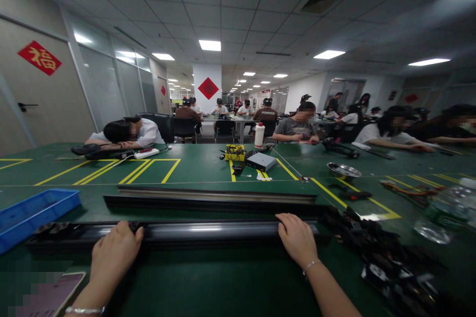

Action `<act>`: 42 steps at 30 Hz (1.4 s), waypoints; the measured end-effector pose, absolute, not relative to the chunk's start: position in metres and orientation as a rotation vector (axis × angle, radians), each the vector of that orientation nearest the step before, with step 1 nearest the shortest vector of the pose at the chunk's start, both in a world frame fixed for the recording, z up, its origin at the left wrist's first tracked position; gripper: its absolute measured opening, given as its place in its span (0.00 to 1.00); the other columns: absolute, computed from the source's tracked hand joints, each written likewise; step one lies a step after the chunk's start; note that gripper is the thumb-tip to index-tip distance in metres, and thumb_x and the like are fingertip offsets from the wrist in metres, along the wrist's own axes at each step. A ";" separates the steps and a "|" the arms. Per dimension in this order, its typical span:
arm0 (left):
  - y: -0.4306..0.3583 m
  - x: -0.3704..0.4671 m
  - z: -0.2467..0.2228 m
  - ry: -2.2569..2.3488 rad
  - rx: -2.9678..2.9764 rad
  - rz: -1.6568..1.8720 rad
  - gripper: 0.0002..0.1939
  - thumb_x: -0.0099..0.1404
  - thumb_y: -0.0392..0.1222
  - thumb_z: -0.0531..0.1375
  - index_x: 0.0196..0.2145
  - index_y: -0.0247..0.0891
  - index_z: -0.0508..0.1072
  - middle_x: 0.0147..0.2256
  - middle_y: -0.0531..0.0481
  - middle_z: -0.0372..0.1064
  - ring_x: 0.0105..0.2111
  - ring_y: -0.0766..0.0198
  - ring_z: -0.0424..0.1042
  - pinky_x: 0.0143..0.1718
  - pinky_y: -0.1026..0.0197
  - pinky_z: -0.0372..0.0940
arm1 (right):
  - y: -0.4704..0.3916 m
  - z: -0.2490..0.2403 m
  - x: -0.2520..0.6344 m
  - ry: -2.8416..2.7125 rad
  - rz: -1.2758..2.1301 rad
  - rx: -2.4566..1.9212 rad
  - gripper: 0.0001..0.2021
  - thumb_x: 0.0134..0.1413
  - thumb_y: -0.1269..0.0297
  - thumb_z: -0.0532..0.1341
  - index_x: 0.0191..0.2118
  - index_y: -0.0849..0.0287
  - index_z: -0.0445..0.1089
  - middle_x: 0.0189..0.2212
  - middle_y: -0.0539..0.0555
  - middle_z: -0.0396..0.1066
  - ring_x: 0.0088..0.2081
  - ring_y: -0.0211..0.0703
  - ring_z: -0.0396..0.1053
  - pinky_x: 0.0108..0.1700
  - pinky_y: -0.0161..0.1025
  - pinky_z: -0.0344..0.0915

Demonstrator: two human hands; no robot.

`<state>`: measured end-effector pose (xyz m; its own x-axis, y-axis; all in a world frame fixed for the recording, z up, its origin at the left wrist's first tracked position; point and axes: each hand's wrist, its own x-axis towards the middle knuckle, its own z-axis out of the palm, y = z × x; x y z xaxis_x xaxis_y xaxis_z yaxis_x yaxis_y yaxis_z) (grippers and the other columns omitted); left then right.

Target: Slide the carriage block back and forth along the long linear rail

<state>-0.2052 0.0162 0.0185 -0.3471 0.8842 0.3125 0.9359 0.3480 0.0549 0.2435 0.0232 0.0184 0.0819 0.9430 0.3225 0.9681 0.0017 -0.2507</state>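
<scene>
A long black metal rail point(208, 231) with a shiny, rounded top lies crosswise on the green table in front of me. My left hand point(117, 247) is closed over its left part, the fingers curled down around it. Near the right end, my right hand point(297, 240) holds the same rail, its fingers bent over the far edge. Just beyond lies another long dark rail point(208, 204), parallel to the first and touched by neither hand. The undersides of both hands are hidden.
A blue tray point(40, 210) stands at left, a phone point(55, 294) at lower left. To the right are a heap of black parts point(386, 252), a water bottle point(442, 213) and a metal bowl point(344, 171). A grey box point(261, 161) sits farther back. People sit across the table.
</scene>
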 end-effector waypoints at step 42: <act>0.016 -0.185 0.018 -2.350 -1.683 -0.386 0.20 0.63 0.49 0.42 0.41 0.31 0.65 0.38 0.37 0.70 0.40 0.49 0.71 0.42 0.53 0.60 | 0.025 0.015 0.246 -1.901 -0.138 -1.961 0.20 0.57 0.63 0.46 0.49 0.54 0.70 0.50 0.52 0.70 0.54 0.45 0.63 0.53 0.45 0.56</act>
<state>-0.1847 0.0156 0.0179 -0.3168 0.8888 0.3313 0.9480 0.3075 0.0815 0.2456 0.0247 0.0154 0.0683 0.9363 0.3445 0.9763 0.0084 -0.2164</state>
